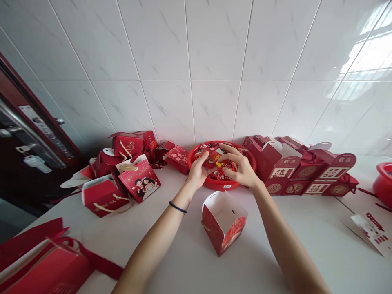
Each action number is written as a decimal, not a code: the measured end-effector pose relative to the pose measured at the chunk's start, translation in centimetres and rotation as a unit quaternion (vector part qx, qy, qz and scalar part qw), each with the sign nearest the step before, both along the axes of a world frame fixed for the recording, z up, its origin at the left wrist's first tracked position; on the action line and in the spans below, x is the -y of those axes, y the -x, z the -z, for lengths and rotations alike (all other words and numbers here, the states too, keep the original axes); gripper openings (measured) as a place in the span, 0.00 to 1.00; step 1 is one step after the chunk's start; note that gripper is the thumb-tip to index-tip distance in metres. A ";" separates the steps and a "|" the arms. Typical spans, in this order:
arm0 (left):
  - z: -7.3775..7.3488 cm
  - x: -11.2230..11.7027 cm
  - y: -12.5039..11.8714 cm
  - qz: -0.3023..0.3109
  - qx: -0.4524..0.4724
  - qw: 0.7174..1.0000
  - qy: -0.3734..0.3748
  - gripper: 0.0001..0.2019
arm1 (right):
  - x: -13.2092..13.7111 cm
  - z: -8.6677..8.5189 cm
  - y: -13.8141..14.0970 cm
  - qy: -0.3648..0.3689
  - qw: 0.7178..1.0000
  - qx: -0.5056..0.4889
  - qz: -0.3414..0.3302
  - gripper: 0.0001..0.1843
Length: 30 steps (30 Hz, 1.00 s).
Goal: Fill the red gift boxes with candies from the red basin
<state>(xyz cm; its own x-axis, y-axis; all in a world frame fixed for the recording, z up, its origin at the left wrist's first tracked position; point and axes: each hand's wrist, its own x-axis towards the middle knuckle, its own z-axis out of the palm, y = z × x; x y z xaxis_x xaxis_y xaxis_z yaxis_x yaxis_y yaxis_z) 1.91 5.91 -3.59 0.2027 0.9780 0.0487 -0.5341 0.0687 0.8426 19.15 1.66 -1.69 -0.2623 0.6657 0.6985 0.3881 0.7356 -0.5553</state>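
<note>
A red plastic basin (pixel 211 183) full of wrapped candies (pixel 218 158) stands against the tiled wall. My left hand (pixel 198 171) is at the basin's left side, thumb raised apart from the fingers, which are partly hidden among the wrappers. Over the right part of the candies is my right hand (pixel 240 165), its fingers spread and bent, with nothing clearly held in them. Just in front of the basin, between my forearms, an open red gift box (pixel 214 232) stands upright with its white inside showing; no candy is visible in it.
Red gift boxes with rope handles (pixel 105 196) crowd the left side. Stacked closed red boxes (pixel 306 171) stand right of the basin. Red packaging with ribbon (pixel 45 265) lies near left. A printed card (pixel 372 232) and another red basin (pixel 382 181) are at far right.
</note>
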 end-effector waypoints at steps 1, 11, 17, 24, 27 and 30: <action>-0.1 0.4 0.3 0.001 -0.003 1.000 -0.006 0.09 | 0.4 -0.3 0.2 0.007 1.000 -0.001 -0.018 0.10; -1.6 4.7 1.1 -0.034 -0.057 0.991 -0.115 0.17 | 2.6 -2.3 0.7 0.105 0.988 -0.102 0.044 0.25; -1.7 5.1 1.8 0.004 -0.059 0.991 -0.119 0.17 | 4.2 -3.7 -0.4 0.172 0.956 -0.233 -0.055 0.13; -2.7 5.7 3.2 0.038 -0.146 0.959 -0.239 0.29 | 5.5 -4.6 -1.8 0.280 0.910 -0.288 -0.101 0.12; -3.2 6.1 3.6 0.016 -0.208 0.935 -0.287 0.29 | 5.7 -4.8 -1.6 0.305 0.918 -0.228 -0.109 0.12; -3.7 6.3 4.0 0.005 -0.271 0.907 -0.324 0.24 | 6.1 -5.0 -1.5 0.299 0.929 -0.193 -0.103 0.12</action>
<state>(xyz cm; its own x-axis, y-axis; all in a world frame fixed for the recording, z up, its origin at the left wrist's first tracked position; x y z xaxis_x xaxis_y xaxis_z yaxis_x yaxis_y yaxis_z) -2.13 -0.35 0.12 0.3762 0.7782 0.5028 -0.0322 -0.5314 0.8465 20.69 -4.42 3.28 -0.2333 0.9285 0.2889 -0.0388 0.2880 -0.9569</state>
